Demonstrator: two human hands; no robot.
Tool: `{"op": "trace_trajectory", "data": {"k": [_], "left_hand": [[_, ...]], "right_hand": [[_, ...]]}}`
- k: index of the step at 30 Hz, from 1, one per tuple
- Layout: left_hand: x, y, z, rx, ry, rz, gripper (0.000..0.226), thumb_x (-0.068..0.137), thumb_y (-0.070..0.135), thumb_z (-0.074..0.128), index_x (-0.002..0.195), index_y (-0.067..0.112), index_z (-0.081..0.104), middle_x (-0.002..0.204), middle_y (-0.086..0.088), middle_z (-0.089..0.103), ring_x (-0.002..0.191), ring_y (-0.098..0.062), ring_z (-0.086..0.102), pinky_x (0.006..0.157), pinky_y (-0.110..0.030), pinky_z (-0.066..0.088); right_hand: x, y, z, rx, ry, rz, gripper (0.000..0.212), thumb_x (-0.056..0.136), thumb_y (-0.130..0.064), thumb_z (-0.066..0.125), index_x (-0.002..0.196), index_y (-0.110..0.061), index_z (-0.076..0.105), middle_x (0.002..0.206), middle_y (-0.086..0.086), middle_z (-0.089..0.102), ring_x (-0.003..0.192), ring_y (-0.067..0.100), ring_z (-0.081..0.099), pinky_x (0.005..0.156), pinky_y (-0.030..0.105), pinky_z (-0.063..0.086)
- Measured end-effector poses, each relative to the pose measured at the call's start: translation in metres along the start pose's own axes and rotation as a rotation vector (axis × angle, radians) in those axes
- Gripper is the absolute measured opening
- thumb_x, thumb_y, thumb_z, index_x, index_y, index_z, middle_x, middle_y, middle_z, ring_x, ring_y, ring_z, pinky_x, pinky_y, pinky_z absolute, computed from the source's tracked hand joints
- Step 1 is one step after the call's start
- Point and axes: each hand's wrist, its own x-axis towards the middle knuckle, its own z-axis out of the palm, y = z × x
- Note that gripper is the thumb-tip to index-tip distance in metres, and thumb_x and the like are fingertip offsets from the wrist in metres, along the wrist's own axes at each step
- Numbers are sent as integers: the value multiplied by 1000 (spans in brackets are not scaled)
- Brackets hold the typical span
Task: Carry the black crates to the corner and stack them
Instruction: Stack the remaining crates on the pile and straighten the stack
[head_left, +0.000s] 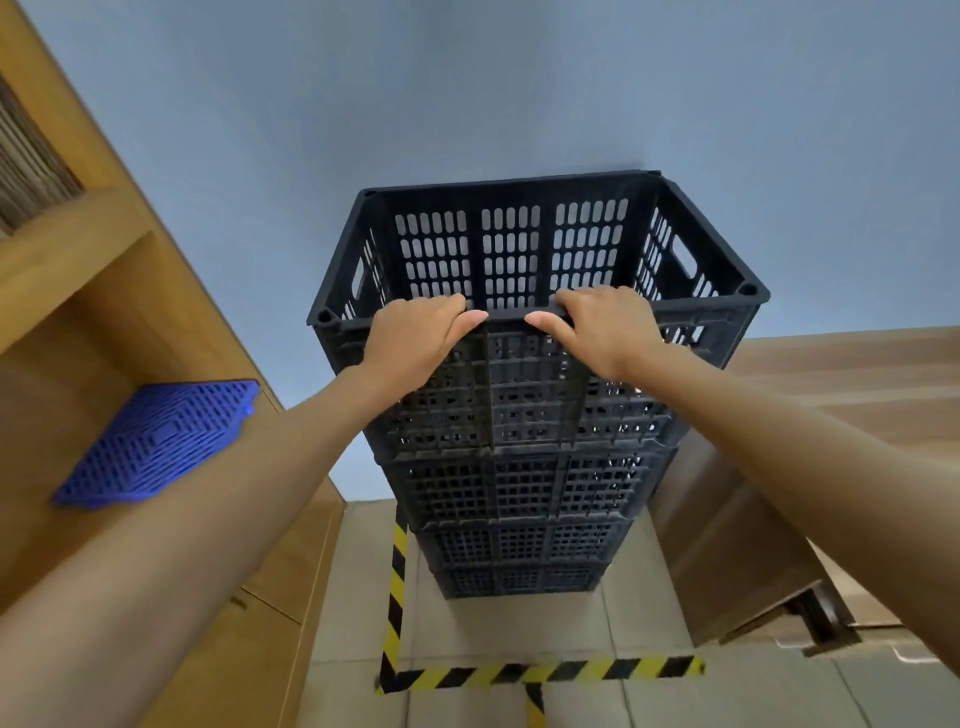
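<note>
A tall stack of several black slotted crates (524, 488) stands on the floor against the blue-grey wall, inside a corner marked with yellow-black tape. The top black crate (511, 244) is open and empty. My left hand (421, 338) grips the near rim of the top crate, fingers curled over the edge. My right hand (602, 327) holds the same rim just to the right of it. Both arms reach up and forward.
A wooden shelf unit (104, 291) stands close on the left, with a blue perforated plastic panel (161, 441) lying on it. A brown cardboard-coloured piece (753, 519) stands to the right of the stack. Yellow-black floor tape (540, 670) borders the spot.
</note>
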Motion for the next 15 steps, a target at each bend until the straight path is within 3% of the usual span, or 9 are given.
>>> {"op": "trace_trajectory", "data": {"k": [2, 5, 7, 9, 13, 15], "left_hand": [[17, -1, 0, 21, -38, -40, 55, 102, 52, 14, 90, 18, 55, 78, 2, 60, 70, -24, 60, 61, -35, 37], [34, -2, 6, 143, -134, -37, 58, 93, 42, 7, 122, 21, 53, 99, -3, 61, 90, -29, 61, 70, -39, 35], [35, -4, 9, 163, -201, -56, 34, 102, 28, 27, 129, 20, 46, 104, -5, 60, 96, -31, 61, 78, -43, 42], [34, -4, 7, 125, -264, -112, 27, 104, 23, 43, 131, 19, 43, 108, -7, 60, 102, -32, 60, 87, -49, 45], [32, 4, -13, -90, -362, -242, 52, 102, 54, 23, 139, 20, 39, 130, -12, 57, 119, -37, 54, 98, -54, 39], [30, 10, -24, -190, -312, -281, 57, 101, 57, 21, 141, 21, 37, 136, -12, 53, 120, -36, 54, 98, -53, 43]], "right_hand": [[18, 3, 3, -7, -52, 40, 70, 89, -72, 12, 90, -17, 55, 85, 6, 65, 82, 30, 62, 70, 39, 40], [39, 9, 7, 15, -188, 122, 79, 85, -76, 8, 105, -17, 56, 101, 10, 68, 97, 31, 61, 87, 48, 40], [42, 10, 7, 41, -246, 152, 84, 83, -79, 6, 112, -19, 55, 109, 10, 67, 104, 32, 60, 92, 51, 39], [39, 8, 3, 50, -303, 181, 88, 82, -80, 6, 128, -20, 51, 122, 12, 63, 115, 33, 56, 98, 54, 36], [33, 0, -11, 83, -420, 230, 82, 89, -73, 12, 140, -16, 41, 134, 15, 55, 128, 35, 47, 107, 56, 29], [28, -1, -22, 123, -436, 196, 71, 93, -66, 18, 136, -14, 41, 134, 16, 53, 126, 35, 47, 105, 54, 32]]}}
